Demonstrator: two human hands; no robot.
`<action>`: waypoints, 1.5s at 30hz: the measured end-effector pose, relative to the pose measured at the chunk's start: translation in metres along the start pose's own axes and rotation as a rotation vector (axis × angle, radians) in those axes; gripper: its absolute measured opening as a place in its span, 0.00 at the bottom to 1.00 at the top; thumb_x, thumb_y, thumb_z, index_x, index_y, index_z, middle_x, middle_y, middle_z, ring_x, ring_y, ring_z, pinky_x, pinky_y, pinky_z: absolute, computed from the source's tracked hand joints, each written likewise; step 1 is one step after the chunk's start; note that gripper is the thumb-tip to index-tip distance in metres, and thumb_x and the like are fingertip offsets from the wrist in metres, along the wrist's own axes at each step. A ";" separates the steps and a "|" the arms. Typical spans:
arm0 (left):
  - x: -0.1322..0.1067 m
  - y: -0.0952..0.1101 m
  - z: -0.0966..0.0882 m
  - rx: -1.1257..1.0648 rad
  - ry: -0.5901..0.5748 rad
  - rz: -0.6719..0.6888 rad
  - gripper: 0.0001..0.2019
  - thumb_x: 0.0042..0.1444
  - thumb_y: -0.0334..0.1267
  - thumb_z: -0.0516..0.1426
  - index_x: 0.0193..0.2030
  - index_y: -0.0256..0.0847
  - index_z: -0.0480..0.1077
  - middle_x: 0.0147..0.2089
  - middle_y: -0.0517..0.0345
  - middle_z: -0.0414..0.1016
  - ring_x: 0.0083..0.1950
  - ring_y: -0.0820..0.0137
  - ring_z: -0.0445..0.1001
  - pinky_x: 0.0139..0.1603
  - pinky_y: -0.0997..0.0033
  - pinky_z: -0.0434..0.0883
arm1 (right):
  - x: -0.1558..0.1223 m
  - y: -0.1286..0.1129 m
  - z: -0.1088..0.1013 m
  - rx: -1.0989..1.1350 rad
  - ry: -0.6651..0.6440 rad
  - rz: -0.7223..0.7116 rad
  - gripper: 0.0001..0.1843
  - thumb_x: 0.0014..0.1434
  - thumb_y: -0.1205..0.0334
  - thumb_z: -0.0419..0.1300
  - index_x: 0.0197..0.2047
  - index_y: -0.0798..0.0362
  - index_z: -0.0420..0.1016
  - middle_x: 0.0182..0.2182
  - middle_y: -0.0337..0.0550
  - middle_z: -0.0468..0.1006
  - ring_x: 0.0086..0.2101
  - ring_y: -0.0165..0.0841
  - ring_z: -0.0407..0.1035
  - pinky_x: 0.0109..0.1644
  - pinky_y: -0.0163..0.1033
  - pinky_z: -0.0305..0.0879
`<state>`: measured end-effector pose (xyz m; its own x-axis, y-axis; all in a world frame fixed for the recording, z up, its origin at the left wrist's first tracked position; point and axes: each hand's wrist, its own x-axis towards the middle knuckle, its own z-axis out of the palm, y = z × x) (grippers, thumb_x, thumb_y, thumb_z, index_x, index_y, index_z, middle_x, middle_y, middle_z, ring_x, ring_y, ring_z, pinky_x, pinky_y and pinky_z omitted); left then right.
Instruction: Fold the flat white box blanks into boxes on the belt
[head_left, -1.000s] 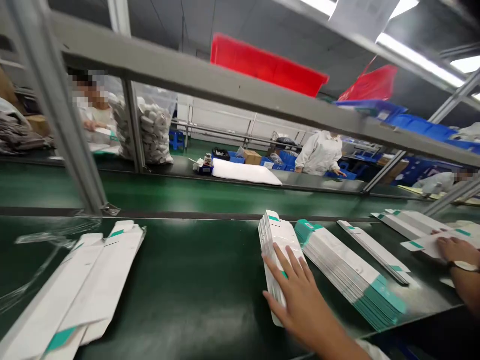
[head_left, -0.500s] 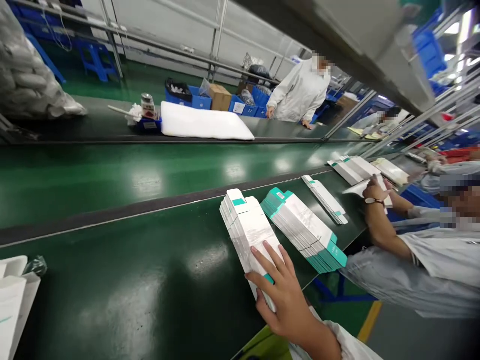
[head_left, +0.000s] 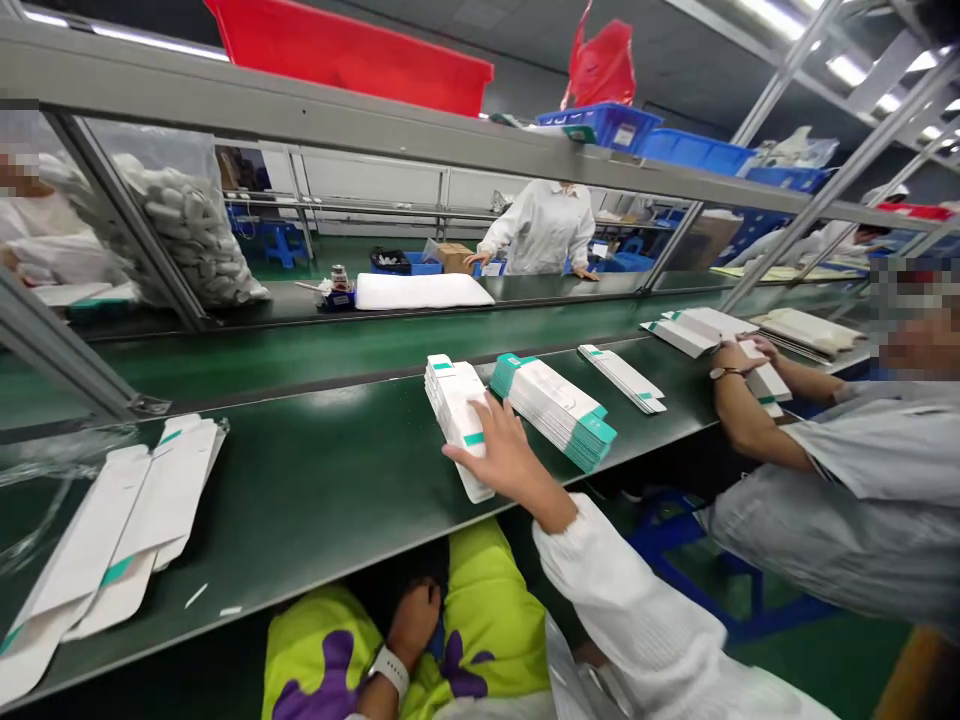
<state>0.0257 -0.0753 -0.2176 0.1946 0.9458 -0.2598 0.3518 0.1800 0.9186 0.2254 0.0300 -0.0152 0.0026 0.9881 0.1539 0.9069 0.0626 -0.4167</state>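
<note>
My right hand [head_left: 504, 448] lies with fingers spread over the near end of a stack of flat, unfolded white cartons [head_left: 455, 398] with teal bands, thumb out to the left. It rests on the stack without gripping it. Just right of it lies a thicker stack of white-and-teal cartons [head_left: 551, 400]. My left hand [head_left: 415, 618], a white watch on its wrist, hangs low at my lap between my knees; its fingers are mostly in shadow, so their pose is unclear.
Loose flattened cartons [head_left: 112, 550] lie on the left of the dark green bench [head_left: 315, 500]. A smaller carton pile [head_left: 621, 378] lies farther right. A co-worker's hands [head_left: 739, 355] handle cartons there. A metal shelf beam [head_left: 405, 145] crosses ahead, carrying a red bin [head_left: 360, 60].
My view has tilted up and pulled back, bringing in the shelf, my lap and my left hand. My right hand stays on the white cartons. The co-worker's hands have shifted with a carton.
</note>
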 end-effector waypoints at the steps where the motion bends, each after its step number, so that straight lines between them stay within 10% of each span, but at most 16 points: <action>1: -0.006 -0.003 0.003 -0.016 0.007 -0.018 0.14 0.72 0.46 0.68 0.57 0.42 0.80 0.58 0.51 0.83 0.58 0.57 0.84 0.59 0.52 0.83 | 0.004 -0.005 -0.003 0.003 0.000 0.075 0.56 0.69 0.36 0.69 0.86 0.55 0.52 0.86 0.67 0.44 0.81 0.77 0.44 0.77 0.82 0.58; 6: -0.049 0.018 -0.009 -0.257 0.073 0.028 0.14 0.74 0.49 0.66 0.51 0.39 0.80 0.57 0.50 0.84 0.62 0.56 0.82 0.70 0.42 0.77 | -0.011 -0.015 -0.009 0.043 -0.042 0.164 0.52 0.67 0.53 0.74 0.85 0.48 0.54 0.84 0.63 0.51 0.74 0.64 0.63 0.73 0.72 0.69; 13: -0.072 0.107 -0.015 -0.848 0.019 -0.006 0.31 0.75 0.66 0.57 0.63 0.39 0.78 0.64 0.42 0.83 0.63 0.53 0.83 0.66 0.41 0.80 | -0.175 0.001 -0.015 0.224 -0.089 -0.170 0.50 0.57 0.62 0.75 0.80 0.49 0.64 0.83 0.58 0.58 0.75 0.59 0.62 0.78 0.63 0.64; 18: -0.100 0.129 0.016 -0.952 0.067 -0.058 0.24 0.72 0.46 0.68 0.69 0.40 0.75 0.66 0.45 0.83 0.62 0.55 0.84 0.68 0.42 0.80 | -0.243 -0.009 -0.010 0.357 0.076 -0.155 0.43 0.72 0.50 0.68 0.84 0.46 0.58 0.66 0.59 0.77 0.62 0.54 0.76 0.65 0.62 0.77; 24: -0.112 0.138 0.022 -0.905 0.095 -0.061 0.25 0.71 0.48 0.68 0.69 0.40 0.74 0.64 0.44 0.84 0.59 0.55 0.86 0.64 0.44 0.82 | -0.233 0.003 0.011 0.447 0.439 -0.121 0.05 0.74 0.60 0.69 0.49 0.46 0.88 0.49 0.49 0.80 0.47 0.44 0.80 0.51 0.51 0.81; 29: -0.105 0.151 0.014 -0.915 0.283 0.010 0.34 0.56 0.51 0.79 0.64 0.42 0.75 0.62 0.46 0.86 0.60 0.52 0.86 0.65 0.49 0.81 | -0.226 -0.020 -0.011 0.473 0.619 -0.319 0.09 0.76 0.65 0.66 0.42 0.44 0.85 0.47 0.48 0.83 0.55 0.45 0.80 0.61 0.56 0.79; 35: -0.075 0.187 -0.014 -1.147 0.451 0.086 0.34 0.50 0.43 0.80 0.63 0.49 0.77 0.58 0.54 0.88 0.62 0.54 0.86 0.67 0.57 0.82 | -0.228 -0.064 0.014 0.829 0.349 -0.604 0.12 0.83 0.51 0.54 0.46 0.43 0.71 0.33 0.38 0.90 0.43 0.38 0.90 0.50 0.40 0.88; 39: -0.068 0.200 -0.049 -1.270 0.437 0.150 0.29 0.60 0.49 0.73 0.67 0.54 0.78 0.64 0.57 0.88 0.71 0.49 0.82 0.71 0.55 0.82 | -0.201 -0.033 0.035 0.838 0.324 -0.557 0.21 0.77 0.39 0.59 0.36 0.42 0.74 0.24 0.39 0.83 0.28 0.41 0.86 0.34 0.40 0.86; 45: -0.088 0.165 -0.088 -1.284 0.325 -0.107 0.36 0.60 0.58 0.68 0.72 0.44 0.78 0.50 0.44 0.92 0.66 0.33 0.85 0.68 0.35 0.84 | -0.132 0.059 -0.053 0.832 0.566 -0.205 0.14 0.72 0.44 0.70 0.40 0.43 0.83 0.41 0.47 0.86 0.48 0.48 0.83 0.66 0.66 0.80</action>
<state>-0.0138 -0.1054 -0.0169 -0.0694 0.9000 -0.4304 -0.7924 0.2124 0.5718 0.3012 -0.1039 -0.0130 0.2739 0.7496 0.6025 0.3336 0.5135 -0.7906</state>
